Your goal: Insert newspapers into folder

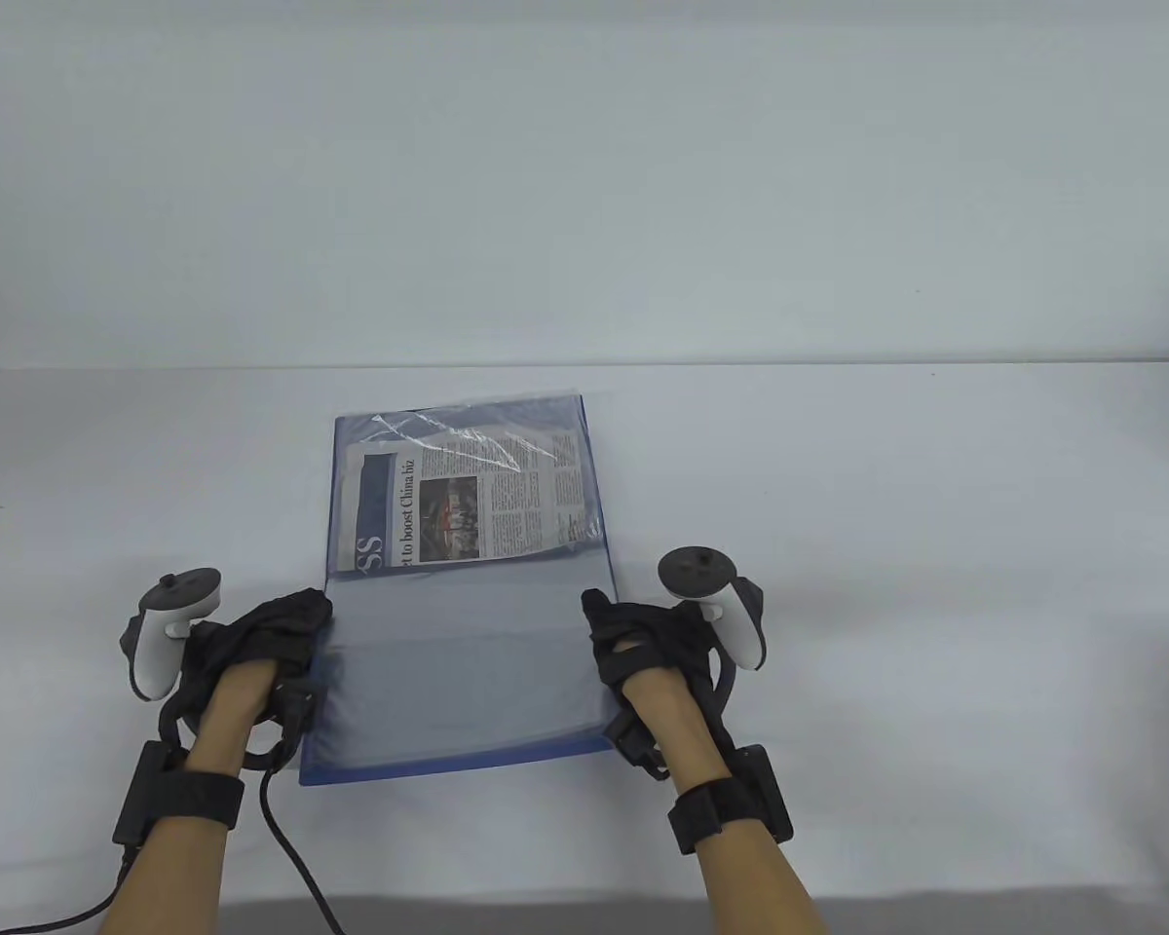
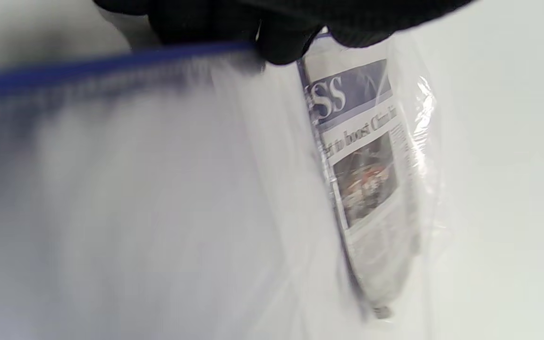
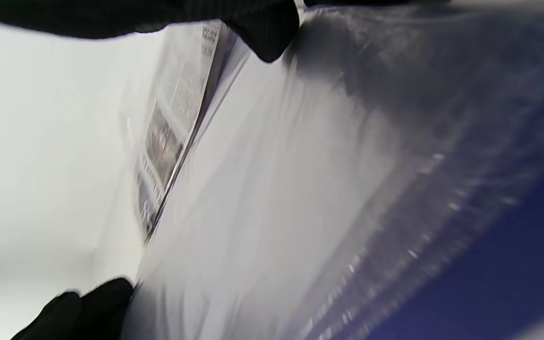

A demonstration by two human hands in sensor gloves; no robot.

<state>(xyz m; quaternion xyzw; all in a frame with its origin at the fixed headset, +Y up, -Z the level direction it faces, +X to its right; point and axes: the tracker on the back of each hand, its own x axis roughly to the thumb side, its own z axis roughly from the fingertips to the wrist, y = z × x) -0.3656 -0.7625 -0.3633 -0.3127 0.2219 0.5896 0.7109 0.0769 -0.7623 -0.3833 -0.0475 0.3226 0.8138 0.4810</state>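
A blue folder with clear sleeves lies open on the white table. A folded newspaper sits inside the far clear sleeve, headline side up. My left hand grips the folder's left edge at the fold. My right hand grips the right edge at the same height. In the left wrist view my fingers pinch the blue edge, with the newspaper beyond. In the right wrist view my fingers hold the sleeve edge beside the newspaper; the blue cover is close by.
The white table stretches to both sides and behind the folder, with a pale wall at the back. A black cable trails from my left wrist to the near edge.
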